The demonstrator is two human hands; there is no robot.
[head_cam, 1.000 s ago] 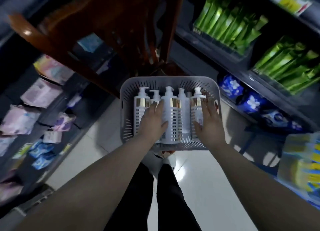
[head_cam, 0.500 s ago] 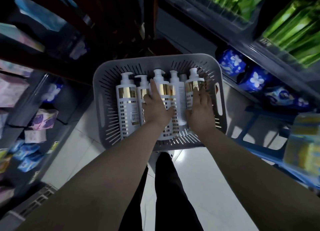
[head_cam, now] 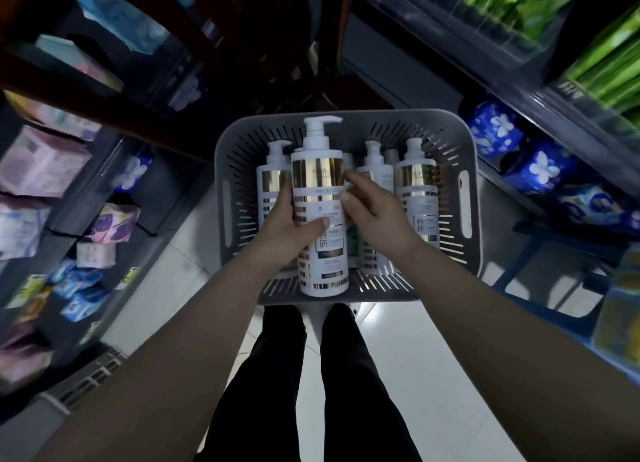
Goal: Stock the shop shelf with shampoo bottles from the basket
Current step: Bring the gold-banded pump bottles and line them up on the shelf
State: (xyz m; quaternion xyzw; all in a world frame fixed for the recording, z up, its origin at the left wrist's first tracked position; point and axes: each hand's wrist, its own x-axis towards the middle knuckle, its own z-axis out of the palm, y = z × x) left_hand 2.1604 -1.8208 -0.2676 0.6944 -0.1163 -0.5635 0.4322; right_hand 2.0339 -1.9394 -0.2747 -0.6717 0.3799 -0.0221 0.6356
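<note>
One bottle (head_cam: 320, 198) had risen from the row (head_cam: 415, 187) since a second earlier, held above the slotted basket (head_cam: 464, 139), long axis running away, pump (head_cam: 320, 123) far. The left hand (head_cam: 285, 231) wrapped its fingers (head_cam: 316, 224) round the smooth white barrel below the glossy gold band (head_cam: 317, 173); the right hand (head_cam: 375, 215) touched its side, perhaps pinching, unclear.

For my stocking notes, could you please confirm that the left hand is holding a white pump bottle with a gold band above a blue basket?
Not quite: the basket is grey, not blue, as the head view shows. The rest holds: the left hand holds a white pump bottle with a gold band above it.
</note>
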